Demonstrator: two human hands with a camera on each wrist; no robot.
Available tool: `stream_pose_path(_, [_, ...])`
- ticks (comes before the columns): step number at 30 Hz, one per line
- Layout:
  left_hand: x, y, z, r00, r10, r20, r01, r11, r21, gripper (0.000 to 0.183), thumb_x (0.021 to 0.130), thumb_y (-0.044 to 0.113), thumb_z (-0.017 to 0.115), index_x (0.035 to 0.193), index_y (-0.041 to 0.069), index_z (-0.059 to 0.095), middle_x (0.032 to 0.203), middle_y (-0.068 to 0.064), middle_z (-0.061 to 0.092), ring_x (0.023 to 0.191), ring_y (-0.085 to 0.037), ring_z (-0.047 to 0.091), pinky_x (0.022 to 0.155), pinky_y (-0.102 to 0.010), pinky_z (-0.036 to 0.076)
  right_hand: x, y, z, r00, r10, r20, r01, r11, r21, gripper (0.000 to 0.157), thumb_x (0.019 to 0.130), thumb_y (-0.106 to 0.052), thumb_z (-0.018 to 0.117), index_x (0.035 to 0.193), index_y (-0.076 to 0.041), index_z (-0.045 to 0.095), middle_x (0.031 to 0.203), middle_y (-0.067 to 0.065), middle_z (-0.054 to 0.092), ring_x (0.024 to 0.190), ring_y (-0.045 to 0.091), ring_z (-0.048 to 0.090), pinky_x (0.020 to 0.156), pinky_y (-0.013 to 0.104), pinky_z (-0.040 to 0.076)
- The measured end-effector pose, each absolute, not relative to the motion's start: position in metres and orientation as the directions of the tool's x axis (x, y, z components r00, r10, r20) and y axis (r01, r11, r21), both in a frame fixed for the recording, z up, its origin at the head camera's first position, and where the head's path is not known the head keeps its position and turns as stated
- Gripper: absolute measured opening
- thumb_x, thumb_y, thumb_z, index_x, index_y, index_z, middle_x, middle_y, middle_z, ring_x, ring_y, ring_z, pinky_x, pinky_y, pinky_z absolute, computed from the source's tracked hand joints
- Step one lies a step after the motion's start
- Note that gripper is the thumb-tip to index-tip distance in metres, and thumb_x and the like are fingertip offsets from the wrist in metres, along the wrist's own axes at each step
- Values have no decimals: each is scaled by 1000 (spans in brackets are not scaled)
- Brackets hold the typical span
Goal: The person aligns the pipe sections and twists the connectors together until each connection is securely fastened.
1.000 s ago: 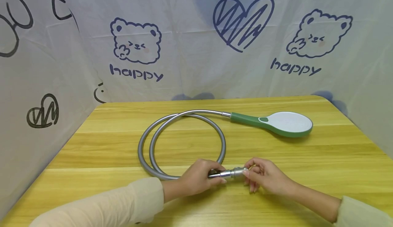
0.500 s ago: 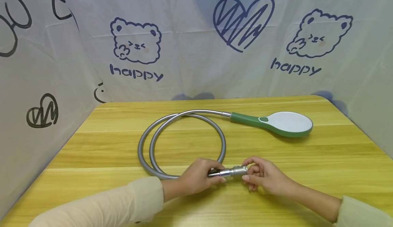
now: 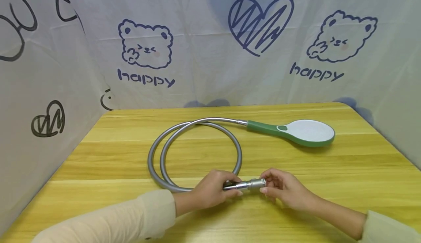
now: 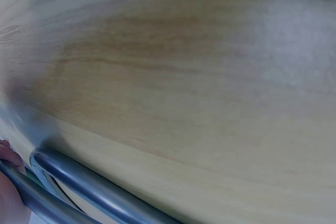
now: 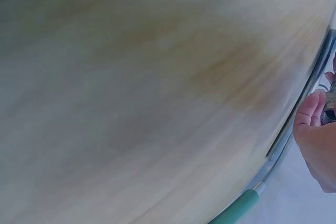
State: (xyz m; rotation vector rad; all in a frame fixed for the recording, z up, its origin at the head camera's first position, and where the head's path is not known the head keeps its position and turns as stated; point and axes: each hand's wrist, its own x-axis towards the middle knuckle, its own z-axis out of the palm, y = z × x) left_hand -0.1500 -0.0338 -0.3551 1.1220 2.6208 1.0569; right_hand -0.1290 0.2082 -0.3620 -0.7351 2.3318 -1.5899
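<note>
My left hand (image 3: 213, 189) grips the chrome end of a grey shower hose (image 3: 239, 151) close over the table. Joined to that end is a short, dull silver metal fitting (image 3: 255, 183), which points right. The thumb and index finger of my right hand (image 3: 287, 190) sit either side of the fitting's free end, with the other fingers curled behind. In the right wrist view, the right hand (image 5: 317, 142) is at the right edge beside the fitting, whose dark ridged end shows. The left wrist view catches the hose (image 4: 105, 188) at bottom left.
A green-and-white shower head (image 3: 309, 131) lies at the back right, its green handle (image 3: 263, 127) attached to the hose's other end. The hose loops over the wooden table (image 3: 108, 155). White printed cloth (image 3: 204, 64) hangs behind and at the sides.
My right fingers have shifted around the fitting's end: they covered more of it a second ago, opened slightly, then closed in. The left hand, hose and shower head stay put.
</note>
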Motion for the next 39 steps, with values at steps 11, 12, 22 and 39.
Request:
stream_pose_path(11, [-151, -34, -354, -712, 678, 183, 612, 471, 635, 17, 82, 18, 71, 95, 6, 70, 83, -3, 70, 58, 3, 41, 52, -11, 38, -130, 205, -359, -859, -509, 50, -238, 313, -920, 28, 92, -11, 57, 109, 10, 51, 85, 12, 56, 67, 5, 53, 58, 23, 49])
stream_pose_path(12, [-151, -34, -355, -711, 678, 184, 613, 470, 635, 18, 82, 18, 71, 95, 6, 70, 83, -3, 70, 58, 3, 42, 53, -11, 38, -130, 206, -359, -862, -506, 41, -231, 320, -919, 28, 92, -11, 56, 108, 11, 51, 84, 12, 56, 66, 6, 53, 57, 23, 49])
stream_pose_path(22, [-151, -34, -355, -711, 678, 186, 617, 474, 628, 19, 82, 18, 71, 96, 6, 70, 86, -4, 71, 62, 2, 46, 57, -10, 41, -130, 205, -359, -867, -498, -2, -216, 380, -899, 28, 95, -17, 53, 104, 9, 55, 79, 12, 57, 61, 7, 53, 54, 24, 49])
stream_pose_path(39, [-152, -35, -358, -714, 671, 201, 604, 445, 661, 19, 82, 17, 70, 97, 4, 70, 84, -5, 70, 55, 3, 40, 50, -11, 36, -132, 205, -361, -863, -505, 12, -222, 358, -907, 28, 99, -18, 44, 103, 8, 55, 75, 11, 57, 59, 7, 53, 53, 25, 48])
